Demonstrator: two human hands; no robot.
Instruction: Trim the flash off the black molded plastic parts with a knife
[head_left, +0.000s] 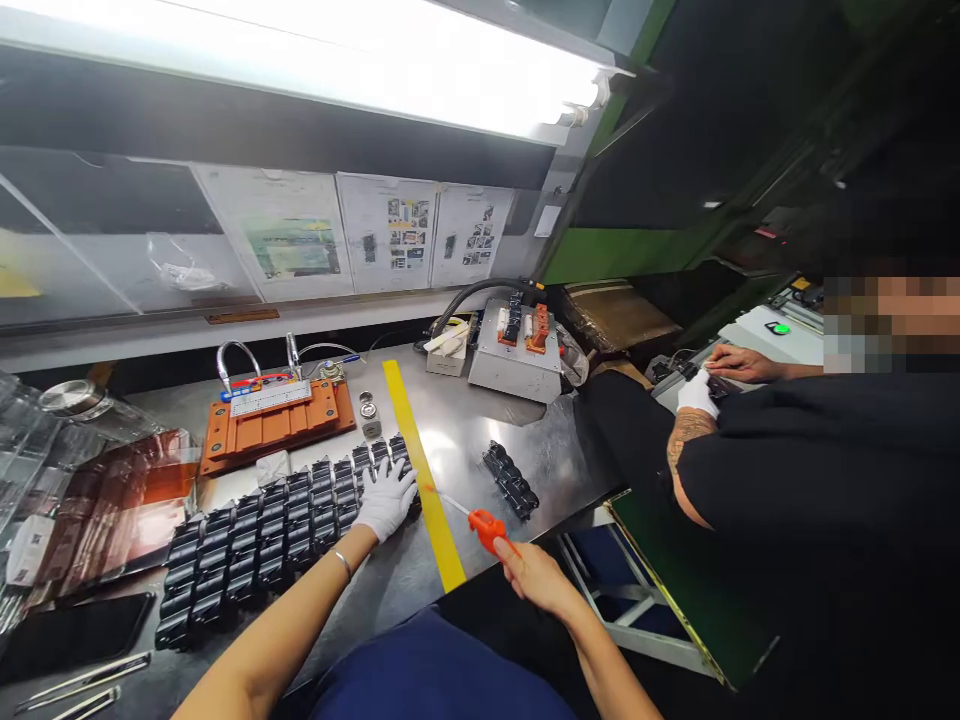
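My left hand (388, 500), in a white glove, lies with fingers spread on the right end of a long row of black moulded plastic parts (262, 540). These ribbed parts stand side by side on the metal bench. My bare right hand (532, 577) is closed round an orange air blow gun (487, 527). Its thin nozzle points left, over the yellow tape strip (424, 480) and toward my left hand. One separate black part (511, 480) lies right of the tape, beyond the blow gun.
An orange fixture (277, 425) stands behind the row. A grey box (516, 350) sits at the back right. To the left are a glass bottle (94, 410), a phone (75, 635) and tweezers (86, 680). A co-worker (787, 450) works at the right.
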